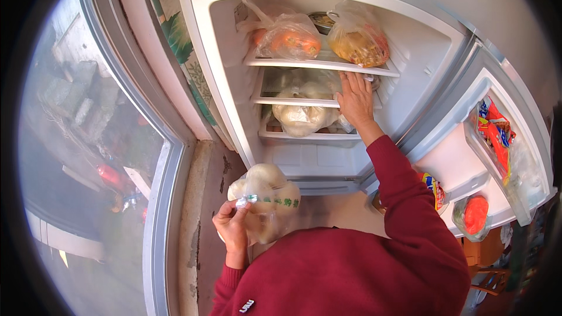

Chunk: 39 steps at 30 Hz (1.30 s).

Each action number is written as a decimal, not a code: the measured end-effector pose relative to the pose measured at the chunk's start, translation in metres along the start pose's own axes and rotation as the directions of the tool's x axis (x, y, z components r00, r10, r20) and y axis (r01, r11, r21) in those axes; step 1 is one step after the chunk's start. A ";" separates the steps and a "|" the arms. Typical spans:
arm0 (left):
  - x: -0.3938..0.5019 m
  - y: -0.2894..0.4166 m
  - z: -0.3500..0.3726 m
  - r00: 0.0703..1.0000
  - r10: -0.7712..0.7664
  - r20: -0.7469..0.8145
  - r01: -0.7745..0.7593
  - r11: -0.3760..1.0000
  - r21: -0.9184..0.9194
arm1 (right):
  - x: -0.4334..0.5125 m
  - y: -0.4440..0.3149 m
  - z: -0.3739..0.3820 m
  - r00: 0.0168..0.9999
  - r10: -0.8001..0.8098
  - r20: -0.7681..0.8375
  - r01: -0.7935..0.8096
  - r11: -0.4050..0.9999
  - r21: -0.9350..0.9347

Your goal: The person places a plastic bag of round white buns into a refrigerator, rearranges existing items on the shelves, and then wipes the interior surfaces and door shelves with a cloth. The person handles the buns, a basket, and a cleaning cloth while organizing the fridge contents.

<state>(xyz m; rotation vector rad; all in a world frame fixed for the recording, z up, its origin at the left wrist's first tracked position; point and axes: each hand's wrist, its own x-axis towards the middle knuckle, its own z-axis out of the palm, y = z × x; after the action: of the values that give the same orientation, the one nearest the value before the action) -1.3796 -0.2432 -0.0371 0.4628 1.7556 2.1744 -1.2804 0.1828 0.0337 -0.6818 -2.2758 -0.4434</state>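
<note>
My left hand [233,227] pinches the gathered neck of a clear plastic bag of pale round buns [272,197], in front of the open refrigerator [228,74]. My right hand [356,98] reaches to the right part of the middle shelf, palm down; its fingertips are just under the upper shelf, beside some clear plastic, and whether they grip anything cannot be told. Left of it, another bag of pale round items [303,118] lies on the lower shelf. On the upper shelf are a bag of orange vegetables [292,43] and a bag of yellowish-brown food [360,46].
A metal bowl [322,22] stands behind the upper bags. The refrigerator door [456,140] stands open at right, its racks holding red packets [496,134] and a bag with something red [475,215]. A window frame [171,210] and patterned curtain [178,39] are at left.
</note>
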 end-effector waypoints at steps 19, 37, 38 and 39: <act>0.015 0.018 0.021 0.997 -0.025 0.079 0.031 0.997 -0.075 | -0.025 0.051 -0.033 0.881 0.472 0.014 -0.436 0.802 0.408; 0.137 0.086 0.134 0.944 0.090 0.318 0.056 0.904 -0.425 | -0.211 -0.026 -0.186 0.614 0.528 0.586 -0.682 -0.018 0.731; 0.140 0.086 0.147 0.941 0.106 0.322 0.052 0.894 -0.446 | -0.225 -0.028 -0.193 0.581 0.545 0.605 -0.700 -0.044 0.712; 0.145 0.088 0.158 0.937 0.128 0.325 0.041 0.884 -0.467 | -0.236 -0.031 -0.201 0.551 0.557 0.621 -0.713 -0.072 0.697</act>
<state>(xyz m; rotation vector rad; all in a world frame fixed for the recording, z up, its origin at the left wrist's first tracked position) -1.4446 -0.0596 0.0889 0.7103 0.9981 2.2730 -1.0473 -0.0209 -0.0003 -1.0182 -1.4971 1.4205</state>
